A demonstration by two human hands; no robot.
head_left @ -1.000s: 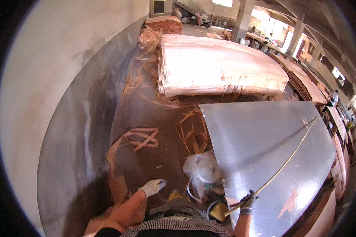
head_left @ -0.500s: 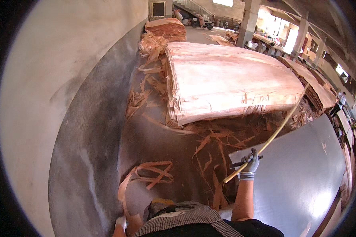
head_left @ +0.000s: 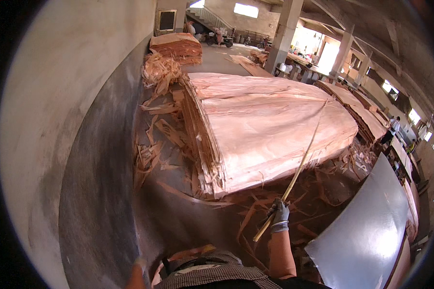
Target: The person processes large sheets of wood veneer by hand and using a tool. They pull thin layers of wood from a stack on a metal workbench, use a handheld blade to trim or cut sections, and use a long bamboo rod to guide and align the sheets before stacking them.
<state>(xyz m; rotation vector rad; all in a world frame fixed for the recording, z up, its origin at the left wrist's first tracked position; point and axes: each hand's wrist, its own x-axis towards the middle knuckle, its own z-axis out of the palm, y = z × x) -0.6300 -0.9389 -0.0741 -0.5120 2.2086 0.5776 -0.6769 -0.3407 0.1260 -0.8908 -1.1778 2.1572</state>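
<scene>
Head view: nearside of the veneer stack, the right hand has fingers clamped round a stick, likely light, springy, best held thick-end; blurred left hand: cannot tell.

Yellow stick, pinkish-tan sheet stack, silvery panel, black-and-white checked apron

Left of frame: plain wall, pale above, with a dark grey lower band, stained and scuffed. Upper left: framed dark panel; below it, a smaller stack of reddish sheets, a heap of loose scraps just in front. Upper centre: staircase with railing, parked motorbike, bright window. Upper right: concrete pillar, overhead beams. Right edge: a standing person, light top, features indistinct.
</scene>
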